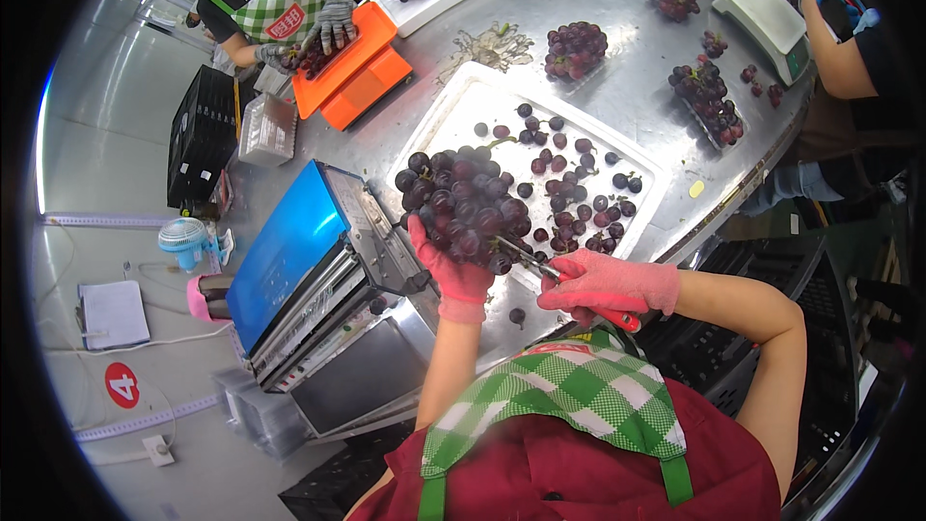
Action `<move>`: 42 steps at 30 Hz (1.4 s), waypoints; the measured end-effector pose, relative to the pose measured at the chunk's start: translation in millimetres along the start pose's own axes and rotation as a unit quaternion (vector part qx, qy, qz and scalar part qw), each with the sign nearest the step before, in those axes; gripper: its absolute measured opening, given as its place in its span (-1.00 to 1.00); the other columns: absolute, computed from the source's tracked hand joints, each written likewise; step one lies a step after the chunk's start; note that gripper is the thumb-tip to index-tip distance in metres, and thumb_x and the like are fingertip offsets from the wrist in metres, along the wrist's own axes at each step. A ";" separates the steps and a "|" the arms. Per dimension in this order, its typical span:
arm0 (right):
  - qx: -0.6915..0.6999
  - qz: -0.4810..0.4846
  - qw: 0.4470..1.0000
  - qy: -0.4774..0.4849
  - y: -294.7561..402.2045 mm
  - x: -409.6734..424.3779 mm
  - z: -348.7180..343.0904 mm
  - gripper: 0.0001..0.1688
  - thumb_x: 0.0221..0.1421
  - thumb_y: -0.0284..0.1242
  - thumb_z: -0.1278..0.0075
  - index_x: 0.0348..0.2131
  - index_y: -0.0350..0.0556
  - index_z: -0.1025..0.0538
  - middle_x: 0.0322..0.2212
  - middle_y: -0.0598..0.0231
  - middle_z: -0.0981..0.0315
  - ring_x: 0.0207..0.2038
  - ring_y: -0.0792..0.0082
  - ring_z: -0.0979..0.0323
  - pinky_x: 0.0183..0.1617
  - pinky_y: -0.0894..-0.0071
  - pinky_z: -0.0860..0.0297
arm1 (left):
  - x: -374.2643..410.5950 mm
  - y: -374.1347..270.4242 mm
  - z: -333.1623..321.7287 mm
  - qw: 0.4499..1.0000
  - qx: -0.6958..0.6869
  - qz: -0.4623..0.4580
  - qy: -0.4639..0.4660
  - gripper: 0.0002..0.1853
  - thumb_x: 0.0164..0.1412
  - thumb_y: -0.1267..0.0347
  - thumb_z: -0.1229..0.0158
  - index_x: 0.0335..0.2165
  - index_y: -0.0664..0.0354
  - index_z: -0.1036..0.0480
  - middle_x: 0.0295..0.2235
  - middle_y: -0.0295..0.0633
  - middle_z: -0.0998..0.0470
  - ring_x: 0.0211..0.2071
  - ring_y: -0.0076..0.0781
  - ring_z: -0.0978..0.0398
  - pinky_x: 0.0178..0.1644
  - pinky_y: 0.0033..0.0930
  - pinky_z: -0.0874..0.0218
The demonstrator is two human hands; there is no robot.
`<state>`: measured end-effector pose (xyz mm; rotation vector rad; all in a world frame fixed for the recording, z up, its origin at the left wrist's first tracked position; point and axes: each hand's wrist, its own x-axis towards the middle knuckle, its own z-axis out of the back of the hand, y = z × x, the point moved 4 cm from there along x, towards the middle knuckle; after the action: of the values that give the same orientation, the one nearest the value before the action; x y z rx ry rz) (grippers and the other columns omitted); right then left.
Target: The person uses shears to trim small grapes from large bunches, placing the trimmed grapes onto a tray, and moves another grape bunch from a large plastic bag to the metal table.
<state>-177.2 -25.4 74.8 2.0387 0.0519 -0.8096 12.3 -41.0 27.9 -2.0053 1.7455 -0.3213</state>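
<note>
My left hand (456, 275), in a pink glove, holds up a large bunch of dark red grapes (463, 195) over the near left part of a white foam tray (644, 159). In my right hand (600, 282), also gloved in pink, is a pair of red-handled fruit snips (528, 255). Their metal blades reach into the lower right side of the bunch; whether they are parted cannot be made out. Many loose grapes and small clusters (571, 192) are scattered across the tray. A single grape (517, 316) lies outside it, close to my apron.
Left of the tray stands a blue-topped sealing machine (289, 246). Beyond it, a person in grey gloves handles grapes at an orange scale (362, 87). Bunches (575, 49) rest on the metal table (499, 7). At the right, a blue-gloved person works near a white scale (763, 22).
</note>
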 end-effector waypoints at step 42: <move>-0.267 0.071 0.941 -0.193 -6.8 -4.0 11.9 -0.42 0.00 -0.12 -0.06 -0.20 -0.24 -0.31 -0.56 0.31 -0.31 -0.54 0.47 -0.33 -0.40 0.44 -0.29 | 1.0 6.5 -19.8 0.999 -0.029 0.021 0.018 -0.32 0.21 -0.07 0.22 0.16 0.10 -0.13 0.13 -0.10 -0.24 0.09 -0.14 -0.24 0.11 -0.11 -0.14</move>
<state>-188.9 -29.6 67.6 1.3358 -0.0877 -0.9682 -2.3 -46.2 41.8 -2.0127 1.8352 -0.2977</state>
